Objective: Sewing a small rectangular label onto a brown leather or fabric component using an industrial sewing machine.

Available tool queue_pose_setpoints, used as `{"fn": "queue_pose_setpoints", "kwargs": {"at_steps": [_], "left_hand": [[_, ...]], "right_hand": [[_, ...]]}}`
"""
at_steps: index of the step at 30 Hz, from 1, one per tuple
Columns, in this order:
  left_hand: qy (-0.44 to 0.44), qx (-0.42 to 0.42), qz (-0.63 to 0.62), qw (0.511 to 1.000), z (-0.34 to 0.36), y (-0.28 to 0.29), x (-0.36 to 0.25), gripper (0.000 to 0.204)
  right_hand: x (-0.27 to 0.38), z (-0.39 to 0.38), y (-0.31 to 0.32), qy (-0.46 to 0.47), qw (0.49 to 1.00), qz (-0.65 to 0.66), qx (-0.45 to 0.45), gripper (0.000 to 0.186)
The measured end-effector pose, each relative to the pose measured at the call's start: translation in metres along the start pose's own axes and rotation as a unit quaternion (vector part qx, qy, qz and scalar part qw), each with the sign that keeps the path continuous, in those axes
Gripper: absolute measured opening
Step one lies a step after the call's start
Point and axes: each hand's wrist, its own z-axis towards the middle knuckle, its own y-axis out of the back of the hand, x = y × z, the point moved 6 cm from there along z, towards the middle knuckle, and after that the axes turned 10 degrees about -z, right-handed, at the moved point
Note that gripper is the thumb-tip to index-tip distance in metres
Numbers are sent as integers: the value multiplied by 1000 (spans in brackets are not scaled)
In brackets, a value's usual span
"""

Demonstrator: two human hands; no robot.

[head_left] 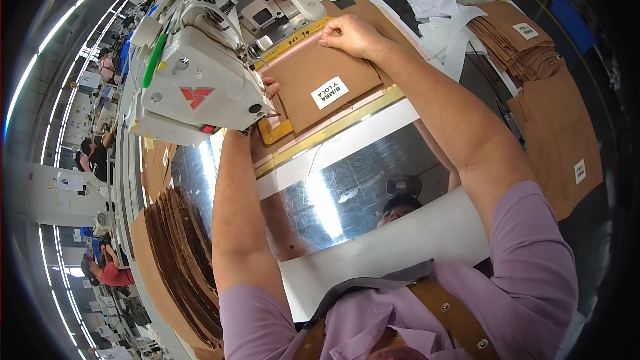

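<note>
- Both hands are at work on one brown fabric piece [320, 77] lying flat on the worktop [373, 127] beside the sewing machine [200, 73].
- Right hand [352, 33] rests on the far edge of that piece, fingers curled and pressing down on it, knuckles up.
- Left hand [270, 87] reaches under the head of the machine; only a few fingertips show against the left edge of the piece, and whether they pinch it or just press it cannot be told.
- One brown fabric piece is under the hands: tan, roughly rectangular, with one white rectangular label [330, 92] stuck near its middle and a pale pink strip along its far and near edges.
- It sits inside one yellow guide frame [333, 127] that runs along its near edge and its far edge.
- Two stacks of like brown pieces lie apart from it: one fanned stack [187, 253] at the near left, one stack [513, 43] at the far right, which has a white label too.
- One larger brown piece [560, 140] with a small white label lies at the right.
- One heap of white paper scraps [440, 10] sits far behind the right hand.
</note>
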Motion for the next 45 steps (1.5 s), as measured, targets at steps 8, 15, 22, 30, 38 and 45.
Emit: {"fn": "queue_pose_setpoints", "kwargs": {"at_steps": [8, 15, 22, 30, 38, 45], "left_hand": [[-23, -19, -81, 996, 11, 15, 5, 22], [-62, -112, -210, 969, 27, 11, 26, 14], [-182, -99, 83, 975, 20, 31, 8, 19], [-142, 33, -54, 988, 34, 32, 15, 20], [-104, 156, -188, 964, 31, 32, 21, 20], [-74, 236, -269, 931, 22, 29, 5, 21]], "right_hand": [[-13, 14, 4, 35, 999, 12, 39, 21], [-17, 7, 3, -12, 993, -110, -49, 21], [5, 16, 1, -47, 993, -103, -28, 21], [-8, 17, 0, -59, 993, -87, -55, 8], [-2, 14, -2, -66, 983, -148, -88, 8], [24, 10, -9, 51, 955, -236, -169, 9]]}}
